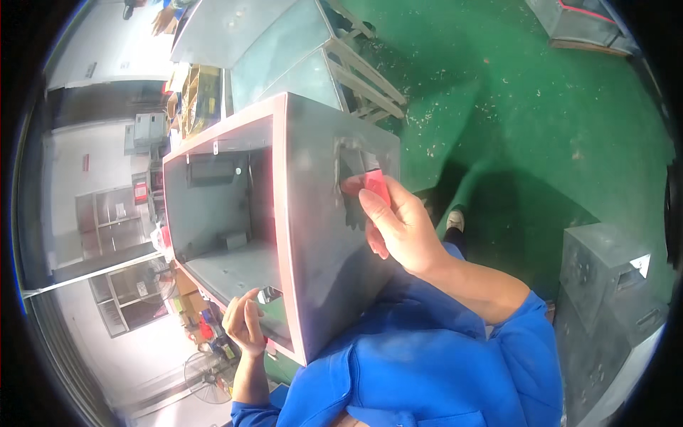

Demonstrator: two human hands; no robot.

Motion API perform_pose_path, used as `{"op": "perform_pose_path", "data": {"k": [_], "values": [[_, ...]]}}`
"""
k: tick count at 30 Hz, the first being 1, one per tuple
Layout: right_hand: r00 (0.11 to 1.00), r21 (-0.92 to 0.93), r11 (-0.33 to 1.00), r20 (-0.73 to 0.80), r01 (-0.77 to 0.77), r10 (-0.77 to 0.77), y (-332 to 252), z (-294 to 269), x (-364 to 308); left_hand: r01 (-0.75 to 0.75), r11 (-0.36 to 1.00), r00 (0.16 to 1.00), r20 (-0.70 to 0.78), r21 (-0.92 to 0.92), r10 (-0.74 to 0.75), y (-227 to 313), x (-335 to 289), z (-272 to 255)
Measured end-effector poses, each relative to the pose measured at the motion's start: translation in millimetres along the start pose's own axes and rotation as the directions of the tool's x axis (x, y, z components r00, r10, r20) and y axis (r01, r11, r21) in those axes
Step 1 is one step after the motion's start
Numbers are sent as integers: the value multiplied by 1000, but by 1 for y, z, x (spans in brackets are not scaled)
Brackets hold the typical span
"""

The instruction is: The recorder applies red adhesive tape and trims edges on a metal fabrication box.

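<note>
You have an open grey metal cabinet tipped up in front of you, its open face turned toward your left and edged all round by a pinkish rim. Your left hand is curled shut on the lower front edge of that rim, thumb toward you, next to a small shiny metal fitting at the edge. Your right hand lies against the cabinet's outer side panel — fingers closed around a small red rectangular tool, whose upper end touches the panel at a recessed rectangular cut-out. What kind of tool it is I cannot tell.

Inside the cabinet you can see a dark rectangular plate high on the back wall and a small bracket lower down.

Beyond the cabinet lies another grey sheet-metal housing beside a pale slatted frame. At your right, on the green floor, stands a dark grey box with a white patch at its slot. At your left, a red rectangular sign hangs on a pale wall, with cardboard packages and a fan below. Another person's hand shows at the top.
</note>
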State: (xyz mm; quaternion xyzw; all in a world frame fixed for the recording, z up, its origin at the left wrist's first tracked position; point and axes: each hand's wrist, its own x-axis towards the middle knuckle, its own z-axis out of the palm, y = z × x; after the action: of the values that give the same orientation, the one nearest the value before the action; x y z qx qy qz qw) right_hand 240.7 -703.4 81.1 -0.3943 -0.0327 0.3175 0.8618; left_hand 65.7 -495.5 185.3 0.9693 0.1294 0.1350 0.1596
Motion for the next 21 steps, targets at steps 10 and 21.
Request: {"op": "perform_pose_path", "data": {"k": [10, 21], "values": [[952, -368, 891, 45, -266, 302, -24, -27, 22, -53, 998, 999, -1, -29, 53, -5, -1, -1], [858, -615, 710, 100, -345, 504, -61, -12, 39, -109, 994, 993, -35, -27, 108, -7, -1, -1]]}}
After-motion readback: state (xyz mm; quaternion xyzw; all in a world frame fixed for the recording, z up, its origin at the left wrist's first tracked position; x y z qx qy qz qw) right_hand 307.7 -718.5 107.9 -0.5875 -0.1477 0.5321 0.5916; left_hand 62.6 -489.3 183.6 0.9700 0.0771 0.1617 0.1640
